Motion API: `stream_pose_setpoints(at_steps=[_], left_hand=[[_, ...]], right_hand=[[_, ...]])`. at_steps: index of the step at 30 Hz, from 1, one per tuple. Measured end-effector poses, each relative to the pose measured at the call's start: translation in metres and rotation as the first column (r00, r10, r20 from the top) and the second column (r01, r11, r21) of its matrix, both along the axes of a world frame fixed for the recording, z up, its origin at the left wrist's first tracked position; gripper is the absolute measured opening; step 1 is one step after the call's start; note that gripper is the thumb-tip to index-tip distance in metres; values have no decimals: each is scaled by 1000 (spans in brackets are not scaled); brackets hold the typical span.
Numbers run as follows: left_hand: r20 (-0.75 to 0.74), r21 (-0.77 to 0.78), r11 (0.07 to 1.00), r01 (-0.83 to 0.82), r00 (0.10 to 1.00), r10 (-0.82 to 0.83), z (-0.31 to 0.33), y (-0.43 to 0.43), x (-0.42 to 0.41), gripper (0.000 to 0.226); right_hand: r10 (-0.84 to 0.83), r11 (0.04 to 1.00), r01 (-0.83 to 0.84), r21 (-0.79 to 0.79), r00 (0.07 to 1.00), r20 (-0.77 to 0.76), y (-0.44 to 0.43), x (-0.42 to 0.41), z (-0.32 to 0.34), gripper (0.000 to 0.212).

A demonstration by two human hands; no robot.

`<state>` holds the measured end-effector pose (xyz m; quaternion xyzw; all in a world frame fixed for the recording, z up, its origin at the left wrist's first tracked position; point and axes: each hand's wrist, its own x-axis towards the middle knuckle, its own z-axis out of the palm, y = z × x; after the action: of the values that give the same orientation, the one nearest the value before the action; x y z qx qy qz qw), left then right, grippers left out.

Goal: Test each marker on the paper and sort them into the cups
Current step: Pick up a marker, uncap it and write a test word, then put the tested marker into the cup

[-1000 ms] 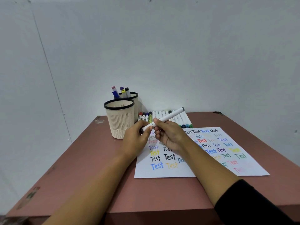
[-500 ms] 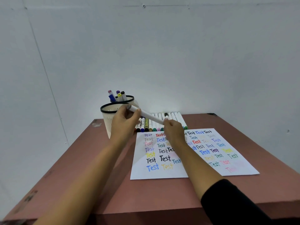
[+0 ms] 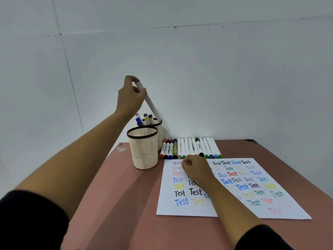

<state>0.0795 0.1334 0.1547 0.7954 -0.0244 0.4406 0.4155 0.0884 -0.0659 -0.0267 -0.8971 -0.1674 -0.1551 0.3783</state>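
Left grip (image 3: 130, 98) is raised high and clamped on a marker (image 3: 151, 105). The white barrel is pinched near its upper, dark-banded end between thumb and fingers. Marker is tilted, top leaned left, lower end set at the right side of the rear cup (image 3: 159, 131) rim. Whether the tip is inside the cup cannot be told.

Rear cup is partly hidden behind the front cup (image 3: 144, 150); contact between the two cannot be resolved. Four capped markers (image 3: 146, 119) are stood in the rear cup, with blue, purple, yellow and black tops shown. Front cup is beige and ribbed with a black rim, and is placed on the tabletop (image 3: 126, 213) just left of the paper (image 3: 167, 208).

Right grip (image 3: 195, 168) is closed together, fingers curled into a fist, and is rested on the upper left part of the paper. It is placed just in front of the marker row (image 3: 191, 147); contact with the row ends cannot be confirmed.

Row is laid side by side along the far tabletop edge by the wall (image 3: 216, 78), coloured ends pointed at the paper, just beside the rear cup.

Paper is laid flat, white, filled with "Test" written in black, blue, red, yellow, green and pink. Right forearm (image 3: 225, 199) is laid across its lower middle. Black sleeves (image 3: 30, 222) are seen on both arms at the bottom edge.
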Motion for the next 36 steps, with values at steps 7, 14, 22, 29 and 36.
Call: stream_pose_setpoints(at_steps=[7,14,22,29,36], left_hand=[[-27,75,991,-111,993,113,3,11,35,31],[-256,198,971,-136,949,185,-38,23,59,22],[-461,365,928,78,881,108,-54,22,70,39],[-356,352,936,17,927,118,-55,15,61,38],[-182,457,885,84,983,0,-67,-55,11,38]], right_hand=[[4,1000,-4,-17,1000,3,0,5,-2,20],[-1,999,2,-34,1000,15,1,7,-4,20],[-1,999,2,-50,1000,17,2,9,-3,20],[-5,999,6,-54,1000,17,2,6,-1,23],[11,1000,-11,12,999,-45,0,0,5,23]])
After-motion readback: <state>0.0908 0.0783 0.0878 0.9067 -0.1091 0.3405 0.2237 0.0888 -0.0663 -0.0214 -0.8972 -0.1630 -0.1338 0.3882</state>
